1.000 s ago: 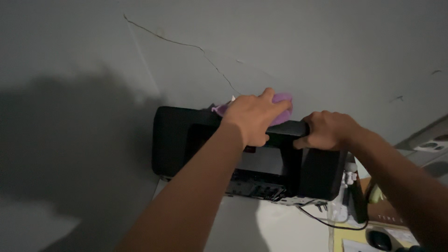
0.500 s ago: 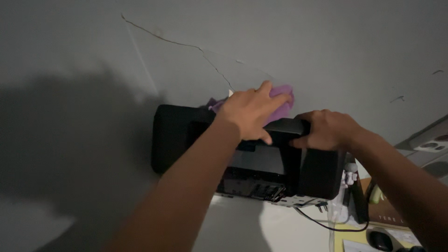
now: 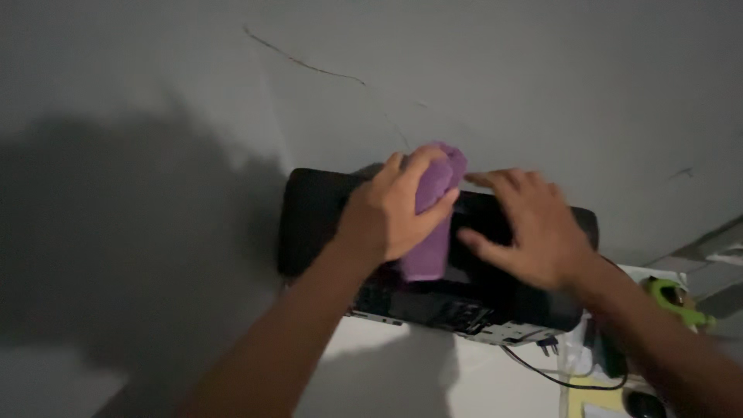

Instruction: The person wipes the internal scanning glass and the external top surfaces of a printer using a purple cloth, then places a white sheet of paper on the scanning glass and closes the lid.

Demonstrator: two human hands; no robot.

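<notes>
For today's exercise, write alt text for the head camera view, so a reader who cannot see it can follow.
A person's left hand holds a purple cloth over a black printer against a grey wall, while the right hand hovers open above the printer's top. A black cable trails at the lower right.

- A glossy dark screen (image 3: pixel 495 290), rectangular and unlit, sits in the front of a black device (image 3: pixel 309 217) standing against a grey wall; hands and a purple cloth cover part of it.
- A yellow sheet with a white label (image 3: pixel 596 402) lies at the lower right edge, only partly in view.
</notes>
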